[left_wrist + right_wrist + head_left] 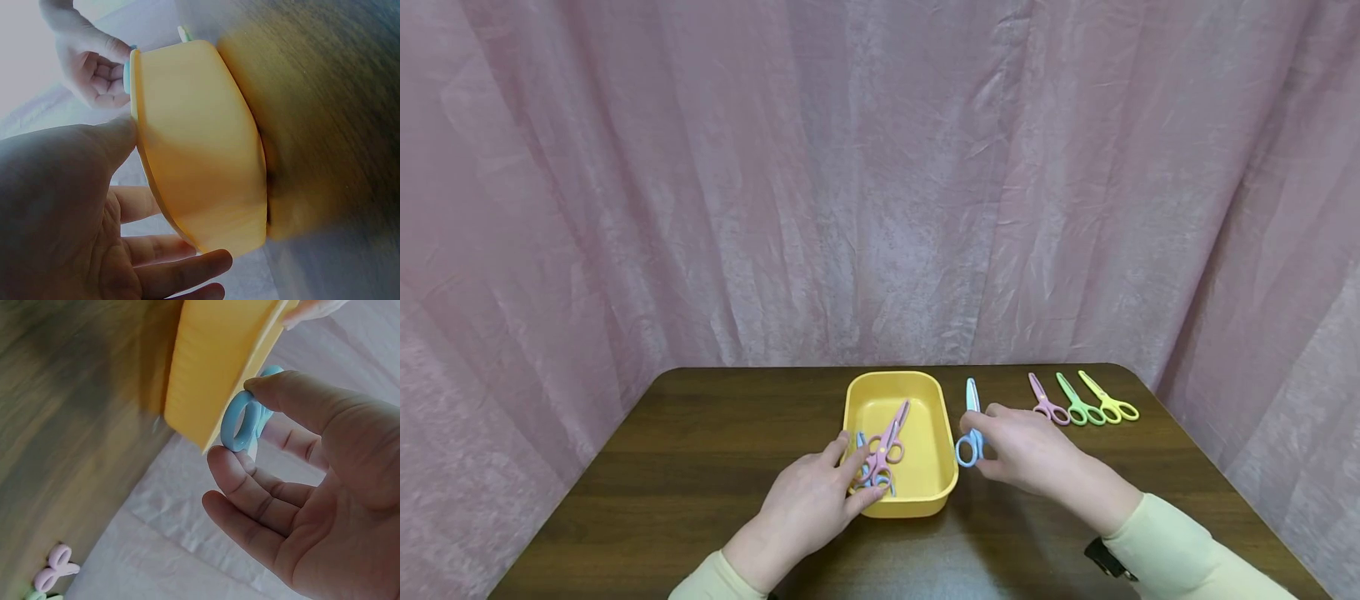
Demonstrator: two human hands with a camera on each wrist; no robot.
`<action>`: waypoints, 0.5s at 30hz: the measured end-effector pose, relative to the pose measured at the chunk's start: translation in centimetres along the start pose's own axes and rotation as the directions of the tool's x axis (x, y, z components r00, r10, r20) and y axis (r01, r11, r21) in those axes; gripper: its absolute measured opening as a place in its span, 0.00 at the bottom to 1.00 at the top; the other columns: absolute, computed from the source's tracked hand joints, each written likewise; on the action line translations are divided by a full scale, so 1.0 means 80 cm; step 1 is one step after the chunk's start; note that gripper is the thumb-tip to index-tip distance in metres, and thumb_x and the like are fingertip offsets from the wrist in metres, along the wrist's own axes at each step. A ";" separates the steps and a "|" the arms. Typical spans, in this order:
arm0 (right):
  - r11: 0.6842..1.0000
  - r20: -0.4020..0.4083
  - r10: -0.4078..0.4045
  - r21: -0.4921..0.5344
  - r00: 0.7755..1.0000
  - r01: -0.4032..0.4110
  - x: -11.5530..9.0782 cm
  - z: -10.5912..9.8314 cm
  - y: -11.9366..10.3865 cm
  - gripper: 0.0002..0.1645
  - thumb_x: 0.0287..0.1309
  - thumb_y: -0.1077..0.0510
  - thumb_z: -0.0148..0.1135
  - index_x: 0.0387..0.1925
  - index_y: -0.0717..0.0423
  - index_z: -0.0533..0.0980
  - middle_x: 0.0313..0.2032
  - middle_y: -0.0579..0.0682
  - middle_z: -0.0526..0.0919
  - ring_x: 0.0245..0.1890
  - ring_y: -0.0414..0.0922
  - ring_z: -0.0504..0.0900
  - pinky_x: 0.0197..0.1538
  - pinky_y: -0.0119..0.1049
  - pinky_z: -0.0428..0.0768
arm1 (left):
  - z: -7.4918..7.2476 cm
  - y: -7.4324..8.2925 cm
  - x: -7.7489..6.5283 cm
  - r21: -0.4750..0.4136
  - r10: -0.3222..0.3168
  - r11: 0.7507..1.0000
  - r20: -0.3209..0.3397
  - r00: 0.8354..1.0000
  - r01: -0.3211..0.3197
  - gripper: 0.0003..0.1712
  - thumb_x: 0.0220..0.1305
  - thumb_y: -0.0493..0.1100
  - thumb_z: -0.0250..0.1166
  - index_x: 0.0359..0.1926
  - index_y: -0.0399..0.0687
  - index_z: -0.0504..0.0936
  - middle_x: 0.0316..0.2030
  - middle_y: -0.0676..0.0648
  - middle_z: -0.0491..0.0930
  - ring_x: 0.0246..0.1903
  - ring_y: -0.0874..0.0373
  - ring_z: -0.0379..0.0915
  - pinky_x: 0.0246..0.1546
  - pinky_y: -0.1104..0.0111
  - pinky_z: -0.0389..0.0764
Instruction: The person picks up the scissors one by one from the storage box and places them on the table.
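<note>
Table (662,467), from left to right. My left hand (808,500), thumb and fingers apart, rests on the near-left rim of the yellow tray (936,417), presumably to steady it; it covers part of the pink and blue pile (883,446) inside, which I cannot count. Just beside the right rim, my right hand (1030,450) pinches blue scissors (976,442) by the handles, leaving the blades free; its fingers mask their middle. Farther right, pink scissors (1046,402), green scissors (1076,403) and yellow scissors (1103,398) lie fanned, perhaps for easy picking.
</note>
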State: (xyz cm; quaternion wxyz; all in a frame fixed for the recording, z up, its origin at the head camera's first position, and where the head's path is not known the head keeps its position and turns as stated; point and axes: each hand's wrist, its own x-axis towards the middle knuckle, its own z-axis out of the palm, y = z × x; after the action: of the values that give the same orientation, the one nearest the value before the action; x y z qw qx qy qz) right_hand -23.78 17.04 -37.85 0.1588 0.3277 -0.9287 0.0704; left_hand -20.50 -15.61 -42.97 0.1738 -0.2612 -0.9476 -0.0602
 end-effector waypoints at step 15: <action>1.000 0.011 0.008 -0.020 1.000 -0.008 -0.017 0.005 0.016 0.26 0.44 0.57 0.87 0.43 0.41 0.80 0.29 0.37 0.75 0.23 0.36 0.70 0.26 0.34 0.70 | 0.000 -0.001 0.000 0.003 0.002 1.000 0.004 1.000 -0.002 0.36 0.78 0.69 0.64 0.74 0.54 0.83 0.67 0.34 0.81 0.50 0.41 0.90 0.52 0.50 0.87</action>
State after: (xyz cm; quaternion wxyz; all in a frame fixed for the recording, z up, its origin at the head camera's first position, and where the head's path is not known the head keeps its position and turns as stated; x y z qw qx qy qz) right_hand -23.69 18.76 -38.69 0.1565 0.3229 -0.9315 0.0600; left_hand -20.54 -15.64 -42.99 0.1724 -0.2622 -0.9477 -0.0583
